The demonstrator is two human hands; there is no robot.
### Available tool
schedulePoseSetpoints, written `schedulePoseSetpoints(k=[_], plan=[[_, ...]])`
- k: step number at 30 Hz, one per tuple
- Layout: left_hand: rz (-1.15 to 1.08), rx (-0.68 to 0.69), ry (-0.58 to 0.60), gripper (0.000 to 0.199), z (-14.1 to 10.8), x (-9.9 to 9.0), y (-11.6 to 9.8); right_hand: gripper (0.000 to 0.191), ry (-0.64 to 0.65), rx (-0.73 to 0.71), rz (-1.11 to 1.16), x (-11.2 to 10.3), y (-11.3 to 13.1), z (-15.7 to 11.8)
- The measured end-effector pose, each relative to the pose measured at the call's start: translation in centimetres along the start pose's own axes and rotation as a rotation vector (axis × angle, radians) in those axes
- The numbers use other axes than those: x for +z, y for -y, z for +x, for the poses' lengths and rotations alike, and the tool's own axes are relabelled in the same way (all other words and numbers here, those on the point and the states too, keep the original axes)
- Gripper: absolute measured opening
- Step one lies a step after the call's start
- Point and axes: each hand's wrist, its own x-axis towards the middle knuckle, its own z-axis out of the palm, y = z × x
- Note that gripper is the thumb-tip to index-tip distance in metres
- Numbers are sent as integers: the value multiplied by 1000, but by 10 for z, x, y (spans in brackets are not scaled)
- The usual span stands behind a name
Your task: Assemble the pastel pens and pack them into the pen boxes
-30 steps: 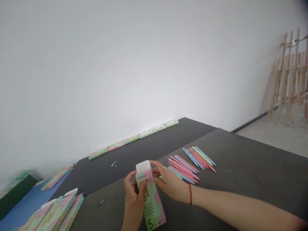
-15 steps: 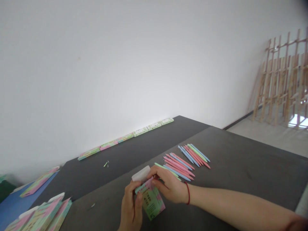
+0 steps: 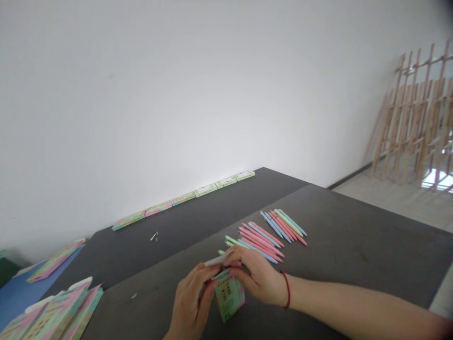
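Observation:
Between my two hands is a small green and pink printed box point(image 3: 229, 298), tilted over the near part of the dark table. My left hand point(image 3: 194, 298) grips its upper left edge between thumb and fingers. On the other side, my right hand point(image 3: 257, 276), with a red string at the wrist, pinches the top right corner. A white flap point(image 3: 215, 259) at the box's upper end is bent under my fingertips. Just beyond the right hand lie several pink, blue and green pens point(image 3: 260, 238) in a loose row. What is inside the box is hidden.
A second group of pens point(image 3: 285, 225) lies farther right on the dark table point(image 3: 339, 245). Flat boxes point(image 3: 184, 198) line the wall edge. More printed boxes point(image 3: 60, 311) stack at the lower left, near a blue surface point(image 3: 17, 302). Small green scraps point(image 3: 153, 236) lie mid-table. Wooden racks point(image 3: 421, 118) lean at right.
The white flap has come down from standing up to lying lower over the box's top. My right hand has shifted slightly right and down, and the box is more upright.

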Motion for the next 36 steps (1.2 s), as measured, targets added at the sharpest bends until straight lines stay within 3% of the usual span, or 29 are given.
schedulePoseSetpoints(k=[3, 6, 10, 13, 18, 25, 30, 36], plan=[[-38, -22, -2, 22, 0, 1, 1, 30, -68, 49, -55, 3, -1, -5], [-91, -50, 23, 24, 3, 0, -1, 48, -29, 60, 19, 0, 3, -3], [-96, -74, -1, 24, 8, -1, -5, 31, 66, 64, 99, -8, 17, 10], [-81, -104, -49, 19, 7, 2, -4, 29, 71, 105, 109, -11, 24, 19], [-35, -249, -273, 19, 1, 7, 3, 39, 58, 131, 108, -10, 23, 22], [-68, -320, -95, 24, 6, 3, 0, 37, 82, 216, -3, -9, 22, 20], [-112, -385, -150, 22, 8, 6, -6, 42, 69, 138, 4, -5, 21, 18], [-93, -295, -213, 13, 12, 3, -17, 50, -27, 78, 108, -2, 21, 12]])
